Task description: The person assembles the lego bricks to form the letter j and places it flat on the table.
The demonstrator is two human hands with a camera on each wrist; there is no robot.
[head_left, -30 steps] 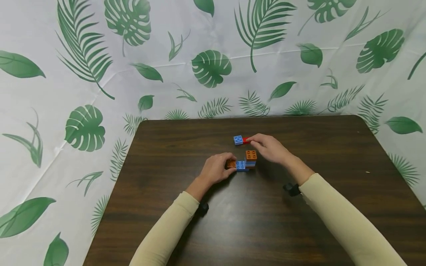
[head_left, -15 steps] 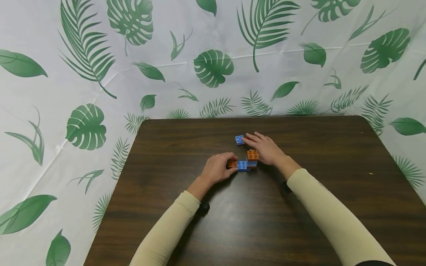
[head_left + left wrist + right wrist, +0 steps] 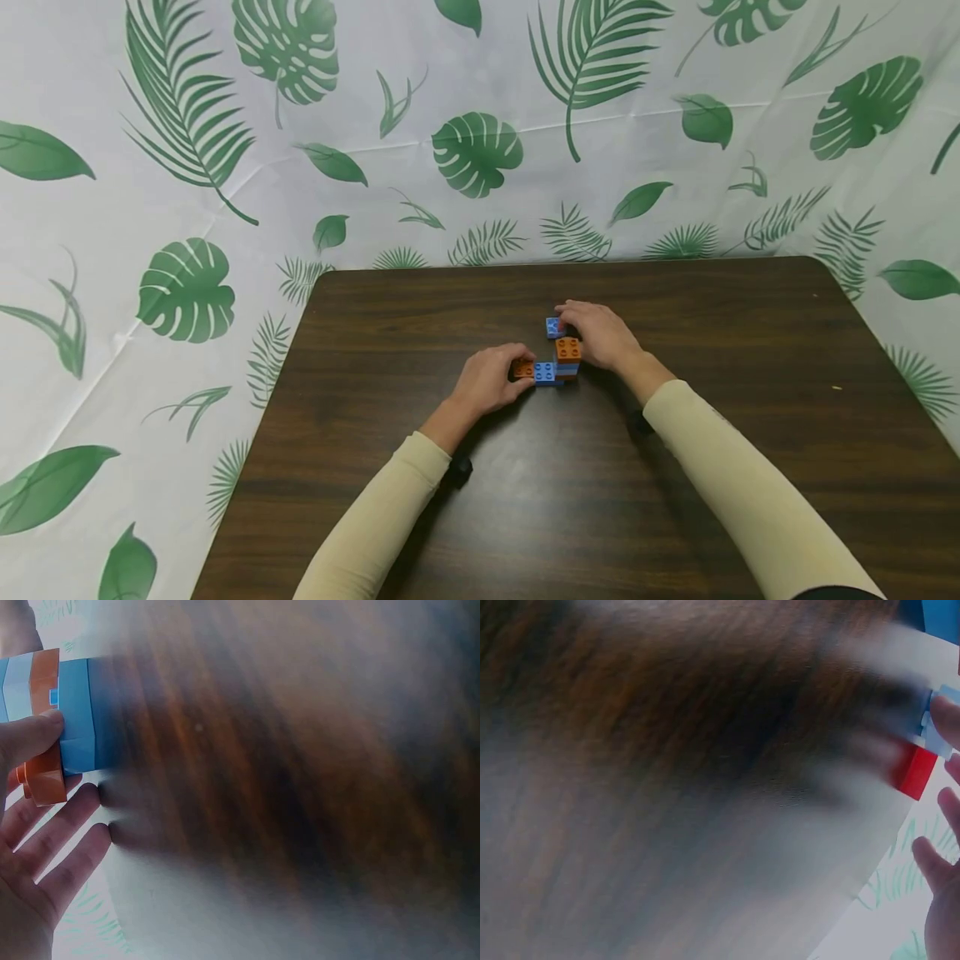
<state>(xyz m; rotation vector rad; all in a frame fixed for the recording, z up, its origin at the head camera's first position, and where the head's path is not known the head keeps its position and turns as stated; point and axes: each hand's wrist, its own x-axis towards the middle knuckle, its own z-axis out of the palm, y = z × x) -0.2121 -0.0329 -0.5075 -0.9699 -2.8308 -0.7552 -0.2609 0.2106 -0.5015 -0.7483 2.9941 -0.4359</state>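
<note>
Two-Handed Hold

The surface (image 3: 750,350) supports the work. Your left grip (image 3: 487,379) and right grip (image 3: 602,335) each pinch one part. The stepped brick build (image 3: 544,373) lies between them; your left grip clasps its low end at the orange brick (image 3: 524,368), probably to prevent sliding. Just beyond its tall end, your right grip grasps the small blue brick (image 3: 553,327), presumably for fine control; a red brick (image 3: 917,774) adjoins it.

In the head view, left of the orange-topped stack (image 3: 567,358), the left hand (image 3: 487,379) partly hides an orange brick (image 3: 524,368); beyond the stack, the right hand (image 3: 602,335) mostly covers the red brick (image 3: 916,772). The left wrist view's edge crops the stack.
</note>
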